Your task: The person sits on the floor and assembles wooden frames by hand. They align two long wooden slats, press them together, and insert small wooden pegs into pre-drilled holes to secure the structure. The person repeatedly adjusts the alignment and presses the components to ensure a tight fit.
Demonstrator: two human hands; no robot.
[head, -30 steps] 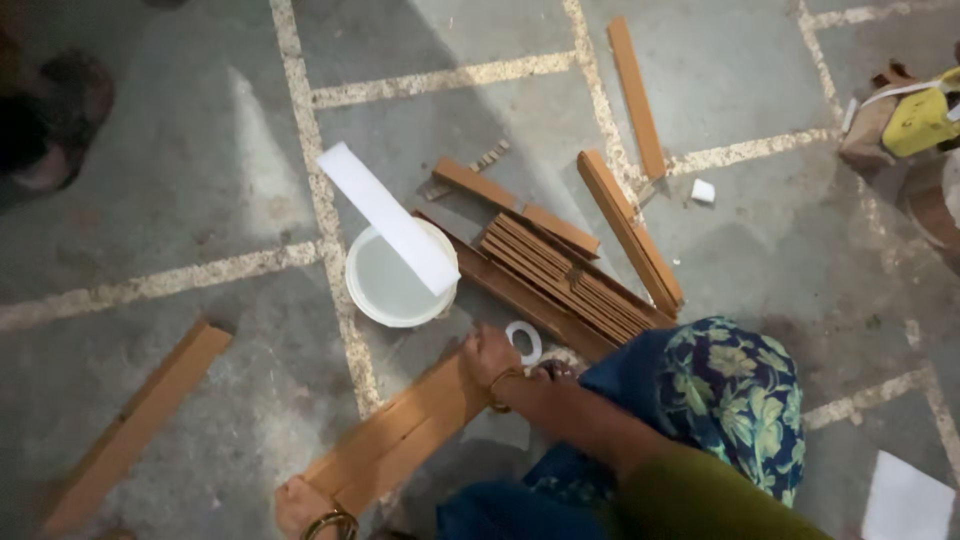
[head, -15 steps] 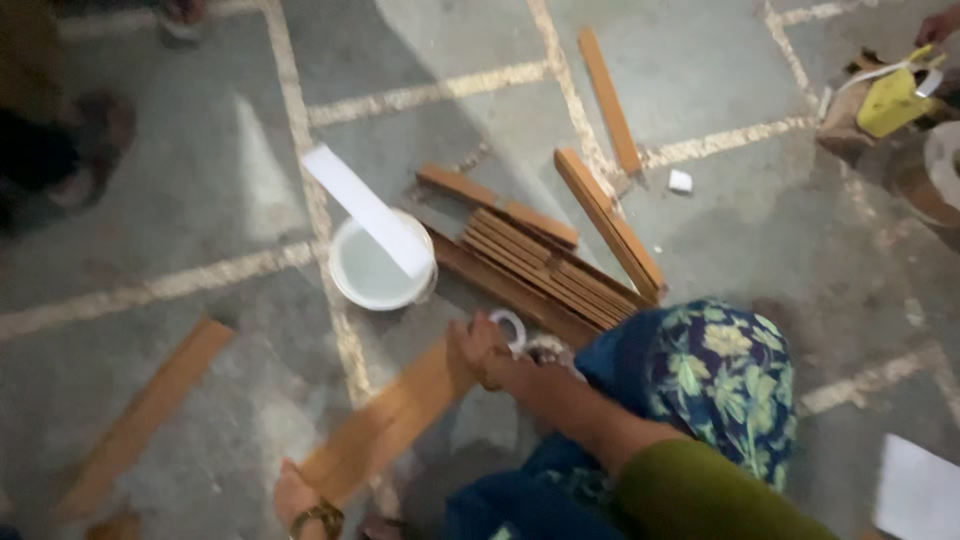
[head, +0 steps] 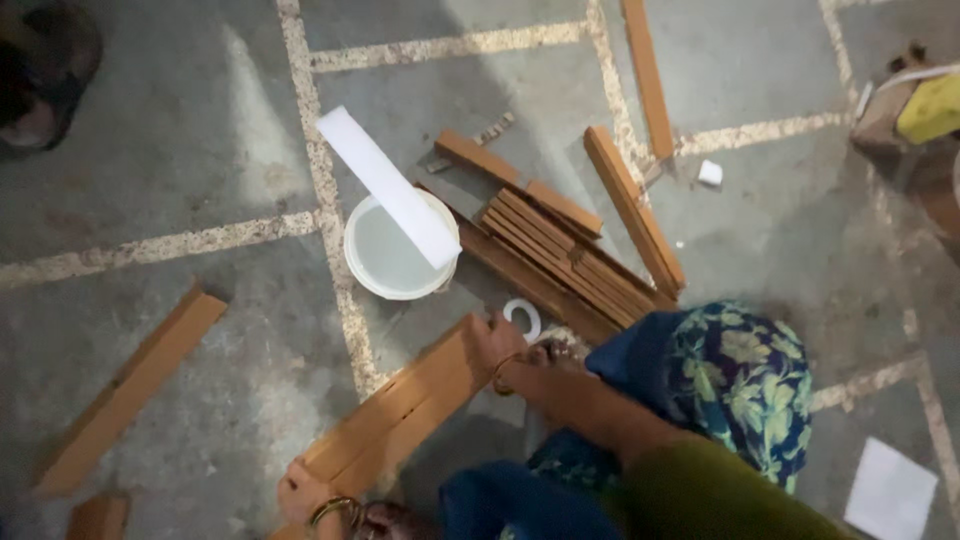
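long flat orange-brown wooden plank (head: pixel 400 410) lies diagonally on grey concrete floor (head: pixel 180 160), gripped at both ends. right hand (head: pixel 497 342) clamps upper end, fingers curled over edge; left hand (head: pixel 305 492) holds lower end, finger state cannot tell. since a second ago plank stays put, right hand unmoved beside small white tape ring (head: pixel 522 318). white round bucket (head: pixel 392 250) with white flat strip (head: pixel 388 188) just beyond; stack of brown wooden slats (head: pixel 565 255) near.

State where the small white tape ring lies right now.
In the head view the white tape ring lies on the floor just right of centre, beside the right hand and below the stacked wooden strips.
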